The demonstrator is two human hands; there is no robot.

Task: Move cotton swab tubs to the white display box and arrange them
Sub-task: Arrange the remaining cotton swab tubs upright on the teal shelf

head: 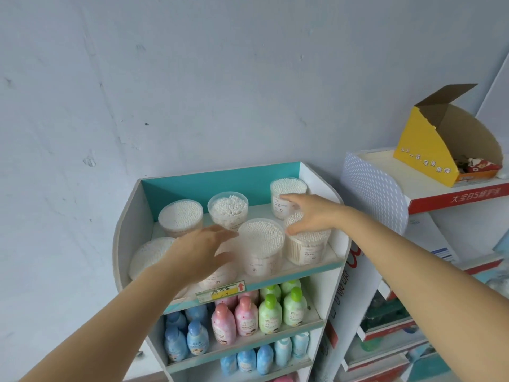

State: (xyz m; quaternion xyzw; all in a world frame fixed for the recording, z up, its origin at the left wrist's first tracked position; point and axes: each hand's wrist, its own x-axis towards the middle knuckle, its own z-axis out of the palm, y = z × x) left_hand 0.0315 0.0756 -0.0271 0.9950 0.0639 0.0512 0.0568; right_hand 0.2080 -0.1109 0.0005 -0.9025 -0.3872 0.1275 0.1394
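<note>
1. Head view: left hand (202, 250) palm down, fingers spread and loose, gripping nothing, hovering over the front-left tubs on the top shelf.
2. Right hand (311, 213) also spread and relaxed; fingertips rest on or just above two tubs, nothing clasped. True contact can't be told.
3. Cotton swab tubs (261, 245): clear round plastic cylinders packed with white swab tips, dotted texture on top. One sits between the hands, touching neither clearly.
4. Back-right tub (287, 195) lies beyond the right hand's fingertips; front-right tub (307, 244) sits under that palm, wooden sticks showing through its wall.
5. Two more tubs (181, 216) stand beyond the left hand; one rounded tub (151, 255) just left of the left wrist, partly hidden.
6. White display box (125, 235): flat white board sides with a curved front edge, teal back panel; it holds all the tubs.
7. Below the hands: glossy pastel bottles (271, 310), pink, green, blue.
8. Right of the right arm: yellow cardboard box (421, 153), flap open.
</note>
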